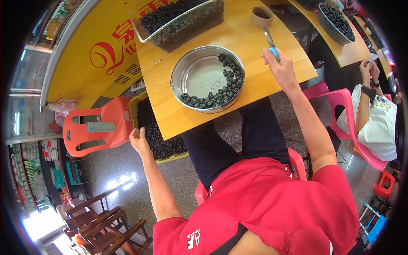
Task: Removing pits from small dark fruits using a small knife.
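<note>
Holding a blue-handled knife [269, 39] in right hand [278, 66] above wooden table [255, 85]; left hand [139, 141] half-curled, empty, reaching over yellow crate [135, 106] of dark fruits.

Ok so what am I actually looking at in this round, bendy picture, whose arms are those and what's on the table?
It is one view from a wide fisheye camera worn on a person's head, looking down, so straight edges curve. The two bare arms are the wearer's own. The right hand holds a blue-handled knife over the wooden table. The left hand reaches down to a yellow crate of small dark fruits on the floor. On the table sit a round metal pan with cut dark pieces, a wire basket of fruits, and a small cup. Another person sits to the right.
</note>
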{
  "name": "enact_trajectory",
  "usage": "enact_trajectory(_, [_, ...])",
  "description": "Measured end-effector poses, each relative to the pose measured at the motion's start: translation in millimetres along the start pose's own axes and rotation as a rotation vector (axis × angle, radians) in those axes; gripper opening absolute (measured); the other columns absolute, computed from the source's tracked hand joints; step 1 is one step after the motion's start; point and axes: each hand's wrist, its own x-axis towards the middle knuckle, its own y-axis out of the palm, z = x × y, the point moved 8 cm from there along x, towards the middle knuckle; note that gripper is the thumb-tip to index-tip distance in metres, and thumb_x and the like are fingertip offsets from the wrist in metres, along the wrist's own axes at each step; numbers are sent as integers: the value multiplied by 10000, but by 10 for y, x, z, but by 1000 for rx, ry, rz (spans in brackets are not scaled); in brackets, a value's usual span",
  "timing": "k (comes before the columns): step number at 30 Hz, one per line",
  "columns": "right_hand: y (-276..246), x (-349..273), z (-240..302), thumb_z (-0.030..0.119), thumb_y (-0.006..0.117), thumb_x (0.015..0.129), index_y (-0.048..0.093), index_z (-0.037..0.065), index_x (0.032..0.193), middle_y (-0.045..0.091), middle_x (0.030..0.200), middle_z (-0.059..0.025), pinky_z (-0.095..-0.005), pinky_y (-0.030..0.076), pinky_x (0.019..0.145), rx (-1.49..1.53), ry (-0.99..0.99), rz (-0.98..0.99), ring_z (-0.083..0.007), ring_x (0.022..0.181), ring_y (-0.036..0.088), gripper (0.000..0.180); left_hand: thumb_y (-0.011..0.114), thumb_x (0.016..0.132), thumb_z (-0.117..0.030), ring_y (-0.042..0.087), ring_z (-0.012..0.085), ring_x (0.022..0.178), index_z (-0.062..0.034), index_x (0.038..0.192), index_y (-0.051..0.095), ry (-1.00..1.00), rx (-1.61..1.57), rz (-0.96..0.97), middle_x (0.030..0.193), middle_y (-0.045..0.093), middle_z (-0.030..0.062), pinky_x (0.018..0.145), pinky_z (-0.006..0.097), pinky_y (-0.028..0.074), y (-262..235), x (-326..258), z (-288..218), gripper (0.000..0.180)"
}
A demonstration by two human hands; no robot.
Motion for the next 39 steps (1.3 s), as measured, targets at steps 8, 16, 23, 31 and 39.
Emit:
enact_trajectory(8, [-214, -53, -424, 265, 595, 944, 621, 25, 874, 529, 693, 42, -171, 260, 451, 76, 69, -75, 11, 514, 368, 252, 619, 908, -382, 559, 156, 647, -71, 1113, 577, 539, -941, 1135, 852, 620, 125, 527, 250, 413, 1065, -1358, -3155, 375])
enact_trajectory(16, [-225, -88, -501, 246, 588, 947, 619, 17, 890, 545, 698, 27, -173, 264, 439, 171, 107, -79, 1, 502, 384, 237, 522, 973, -210, 445, 116, 420, -245, 1315, 500, 365, -1374, 1775, 642, 591, 96, 399, 240, 248, 1301, -2287, -4288, 344])
enact_trajectory(23, [-208, -110, -441, 223, 572, 956, 621, 10, 906, 546, 715, 28, -167, 277, 465, 134, 83, -56, 0, 535, 398, 224, 537, 950, -137, 391, 98, 388, -218, 1251, 540, 275, -1385, 1850, 607, 550, 74, 396, 229, 208, 1422, -2276, -4225, 312])
enact_trajectory(31, [-241, -120, -482, 207, 576, 955, 615, 10, 929, 545, 726, 26, -168, 278, 469, 146, 94, -66, -2, 541, 387, 202, 565, 931, -137, 408, 101, 387, -217, 1209, 543, 214, -1378, 2005, 613, 559, 79, 390, 237, 210, 1768, -2359, -4321, 290])
enact_trajectory(39, [-190, -106, -440, 206, 577, 955, 615, 4, 937, 543, 727, 25, -166, 277, 473, 135, 79, -40, -2, 546, 380, 206, 541, 943, -136, 416, 98, 385, -239, 1253, 525, 200, -1315, 1878, 625, 574, 91, 391, 232, 212, 1711, -2304, -4230, 327])
